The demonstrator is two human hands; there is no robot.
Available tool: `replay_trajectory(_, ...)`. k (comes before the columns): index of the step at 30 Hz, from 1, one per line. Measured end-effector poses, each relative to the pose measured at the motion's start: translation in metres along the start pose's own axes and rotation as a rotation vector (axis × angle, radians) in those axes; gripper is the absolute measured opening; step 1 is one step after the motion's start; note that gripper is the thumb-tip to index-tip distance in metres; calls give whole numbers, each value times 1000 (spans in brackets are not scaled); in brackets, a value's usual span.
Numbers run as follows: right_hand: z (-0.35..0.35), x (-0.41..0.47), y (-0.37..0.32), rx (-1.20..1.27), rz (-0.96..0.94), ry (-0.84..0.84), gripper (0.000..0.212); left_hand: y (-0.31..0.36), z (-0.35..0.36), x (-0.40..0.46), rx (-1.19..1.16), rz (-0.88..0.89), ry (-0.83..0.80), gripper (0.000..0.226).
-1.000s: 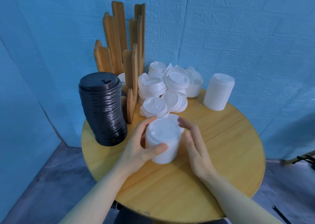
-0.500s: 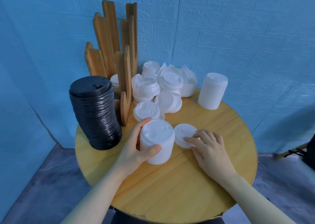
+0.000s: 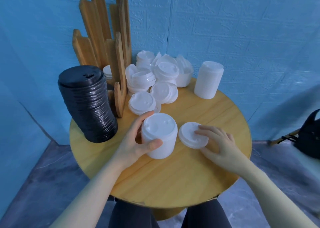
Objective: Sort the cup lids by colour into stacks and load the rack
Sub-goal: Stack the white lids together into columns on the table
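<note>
Head view: on the round table (image 3: 204,175), the left hand (image 3: 133,144) curls thumb and fingers around a short white lid stack (image 3: 160,136) near the middle, probably steadying it for the next lid. Just beside it, the right hand (image 3: 220,144) lies over a single white lid (image 3: 188,134), fingertips on top and thumb at its near rim (a lift seems about to begin). Unsorted white lids (image 3: 155,84) crowd the far edge beside the wooden rack (image 3: 119,68). A tall black stack (image 3: 88,103) stands at the left edge, a finished white stack (image 3: 208,79) at the far right edge.
</note>
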State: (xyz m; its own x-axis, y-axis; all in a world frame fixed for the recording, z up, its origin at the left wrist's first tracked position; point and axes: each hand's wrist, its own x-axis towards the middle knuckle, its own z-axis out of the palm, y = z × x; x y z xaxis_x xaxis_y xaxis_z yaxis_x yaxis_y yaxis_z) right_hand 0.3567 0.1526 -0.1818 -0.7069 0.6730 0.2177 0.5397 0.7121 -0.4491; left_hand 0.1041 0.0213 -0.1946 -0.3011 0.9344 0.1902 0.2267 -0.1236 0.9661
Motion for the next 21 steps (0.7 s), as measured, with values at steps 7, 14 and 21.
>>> replay_trajectory(7,20,-10,-18,-209,-34,291,24,1,-1,-2,-10,8,-19,93)
replay_trajectory(14,4,4,-23,-36,61,-23,81,3,0,-2,-27,14,-23,85)
replay_trajectory(21,-8,19,-10,268,107,52,69,3,-1,-2,-39,-9,-28,86)
